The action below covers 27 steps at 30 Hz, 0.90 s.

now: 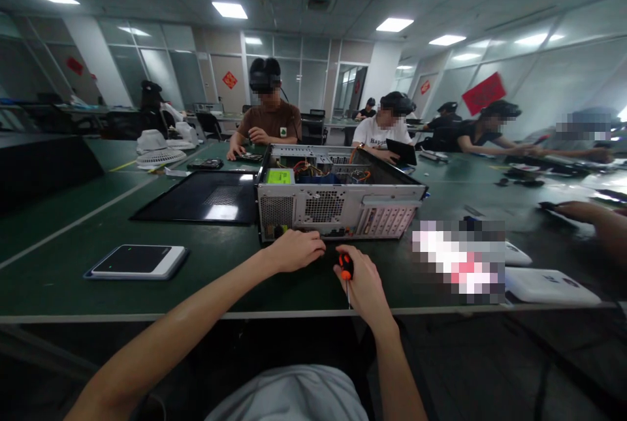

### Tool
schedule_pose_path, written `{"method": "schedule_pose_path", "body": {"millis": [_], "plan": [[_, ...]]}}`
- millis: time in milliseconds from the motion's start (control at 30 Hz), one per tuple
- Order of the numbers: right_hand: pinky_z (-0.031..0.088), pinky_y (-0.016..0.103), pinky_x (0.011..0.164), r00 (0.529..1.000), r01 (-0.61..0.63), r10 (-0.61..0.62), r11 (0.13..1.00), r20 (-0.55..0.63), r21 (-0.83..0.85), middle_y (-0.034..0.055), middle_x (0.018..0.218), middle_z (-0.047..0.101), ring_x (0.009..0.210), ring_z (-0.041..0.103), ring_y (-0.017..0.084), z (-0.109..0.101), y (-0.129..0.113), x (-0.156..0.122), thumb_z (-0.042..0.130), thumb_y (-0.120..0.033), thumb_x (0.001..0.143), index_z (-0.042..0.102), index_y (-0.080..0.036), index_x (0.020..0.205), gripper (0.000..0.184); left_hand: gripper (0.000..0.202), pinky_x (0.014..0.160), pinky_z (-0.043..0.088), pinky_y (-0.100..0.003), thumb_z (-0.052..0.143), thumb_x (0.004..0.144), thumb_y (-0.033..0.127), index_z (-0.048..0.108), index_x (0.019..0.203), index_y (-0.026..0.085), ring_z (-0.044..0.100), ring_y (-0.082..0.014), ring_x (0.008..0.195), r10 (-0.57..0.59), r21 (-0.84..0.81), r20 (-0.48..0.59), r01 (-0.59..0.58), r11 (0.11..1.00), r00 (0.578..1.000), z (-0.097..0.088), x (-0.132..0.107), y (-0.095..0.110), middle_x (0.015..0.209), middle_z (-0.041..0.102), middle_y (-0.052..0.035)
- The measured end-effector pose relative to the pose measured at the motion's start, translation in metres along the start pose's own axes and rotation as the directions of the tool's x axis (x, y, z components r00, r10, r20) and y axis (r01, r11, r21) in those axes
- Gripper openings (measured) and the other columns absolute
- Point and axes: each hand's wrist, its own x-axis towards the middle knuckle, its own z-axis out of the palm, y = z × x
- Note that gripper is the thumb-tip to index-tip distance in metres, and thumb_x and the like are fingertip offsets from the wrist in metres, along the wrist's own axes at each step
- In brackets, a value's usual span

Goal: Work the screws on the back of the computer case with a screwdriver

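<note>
A computer case lies on its side on the green table, top side uncovered, its rear panel with vent grilles and slot covers facing me. Inside it show coloured cables and a unit with a bright green label. My left hand is at the lower edge of the rear panel, its fingers curled together; whatever they may hold is hidden. Just right of it, my right hand is closed around an orange and black screwdriver. The screwdriver's thin shaft points down toward the table's front edge, away from the case.
A black side panel lies left of the case. Nearer me is a white-edged device. White fans stand farther back. On the right lie a blurred-out bright item and a white device. Several people sit around the table.
</note>
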Motion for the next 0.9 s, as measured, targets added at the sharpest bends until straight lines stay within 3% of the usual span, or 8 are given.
{"method": "schedule_pose_path", "body": {"millis": [200,300,433,533,733,900], "plan": [[0.047,0.043,0.093,1.000,0.024,-0.024,1.000,0.013,-0.004,0.0081,0.120,0.070,0.109,0.063,0.028,0.002,0.001,0.000,0.054,-0.014,0.090,0.070,-0.025,0.103,0.024,0.027,0.064,0.047,-0.027,0.048,0.105,0.031,0.072,0.113,0.021,0.071,-0.0196,0.090,0.017,0.004,-0.033,-0.017,1.000,0.999,0.016,0.000,-0.003,0.119,0.065,-0.0068],[0.048,0.045,0.095,1.000,0.021,-0.020,1.000,-0.014,0.018,0.0091,0.123,0.068,0.112,0.064,0.029,0.003,0.002,0.000,0.054,-0.016,0.089,0.072,-0.026,0.104,0.024,0.026,0.064,0.047,-0.026,0.050,0.104,0.033,0.071,0.115,0.022,0.070,-0.0198,0.091,0.018,0.009,-0.035,-0.018,1.000,0.999,0.017,0.000,-0.002,0.116,0.065,-0.0062],[0.050,0.044,0.094,0.999,-0.015,0.022,0.990,-0.049,0.141,0.0084,0.114,0.070,0.107,0.066,0.028,0.001,0.000,0.000,0.059,-0.023,0.087,0.062,-0.025,0.116,0.030,0.026,0.062,0.046,-0.025,0.049,0.105,0.033,0.069,0.117,0.023,0.070,-0.0199,0.092,0.010,-0.006,-0.042,-0.010,1.000,0.999,0.019,-0.001,0.002,0.115,0.067,-0.0052],[0.053,0.042,0.089,0.994,-0.061,0.082,0.967,-0.073,0.249,0.0079,0.107,0.070,0.098,0.068,0.026,-0.002,-0.002,0.001,0.062,-0.027,0.085,0.056,-0.023,0.112,0.028,0.023,0.062,0.045,-0.024,0.050,0.104,0.030,0.070,0.115,0.022,0.070,-0.0199,0.093,0.007,-0.038,-0.064,-0.009,0.999,0.998,0.021,-0.002,0.004,0.114,0.069,-0.0053],[0.053,0.039,0.089,0.996,-0.018,0.040,0.966,-0.080,0.260,0.0062,0.104,0.070,0.095,0.068,0.024,-0.002,-0.002,0.003,0.058,-0.014,0.076,0.066,-0.023,0.092,0.020,0.017,0.074,0.048,-0.026,0.057,0.099,0.026,0.071,0.106,0.022,0.070,-0.0174,0.088,-0.060,-0.303,-0.241,-0.016,0.953,0.969,0.025,-0.003,0.001,0.103,0.075,-0.0030],[0.052,0.041,0.097,0.998,-0.013,0.028,0.968,-0.056,0.249,0.0068,0.112,0.071,0.105,0.068,0.025,-0.002,-0.004,0.004,0.058,-0.008,0.075,0.075,-0.025,0.095,0.032,0.018,0.065,0.043,-0.026,0.059,0.095,0.032,0.072,0.098,0.020,0.062,-0.0142,0.068,-0.194,-0.563,-0.268,0.010,0.826,0.944,0.029,-0.003,-0.002,0.080,0.072,0.0002]]}}
